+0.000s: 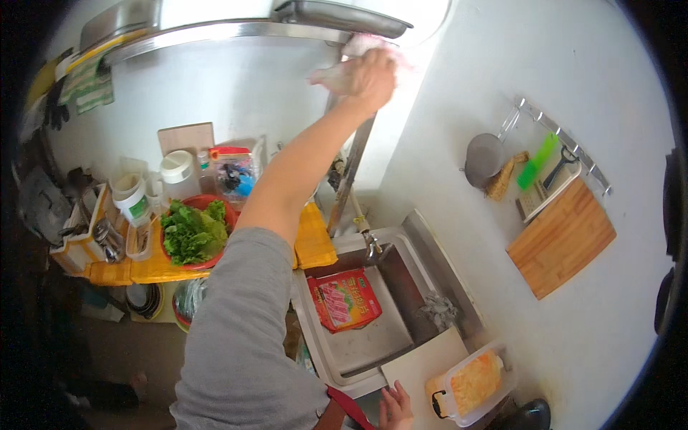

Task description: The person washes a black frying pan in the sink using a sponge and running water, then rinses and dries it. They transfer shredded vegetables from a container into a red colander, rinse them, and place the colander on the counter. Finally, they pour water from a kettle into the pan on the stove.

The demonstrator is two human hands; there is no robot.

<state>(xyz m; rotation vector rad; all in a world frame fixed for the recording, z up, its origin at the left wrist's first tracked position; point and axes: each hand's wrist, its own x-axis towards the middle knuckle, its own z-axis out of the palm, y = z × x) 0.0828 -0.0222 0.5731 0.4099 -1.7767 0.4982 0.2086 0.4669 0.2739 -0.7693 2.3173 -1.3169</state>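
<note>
My left hand [373,80] is raised high and closed around a whitish cloth with pink edges [333,79]. The cloth bunches out on both sides of the fingers, close to the top of a metal post [352,161] and the right end of a metal wall shelf [231,33]. Whether it touches the metal is blurred. Low in the view, my right hand [396,408] shows slightly bent, spread fingers and holds nothing visible. It is beside a pale board [430,357] laid across the corner of a steel sink [360,352].
A red food package [345,300] lies in the sink below a tap [372,244]. Lettuce [196,231] fills a red bowl on the left shelf. A lidded plastic container [473,384] stands at lower right. A wooden cutting board [561,239] hangs on the wall.
</note>
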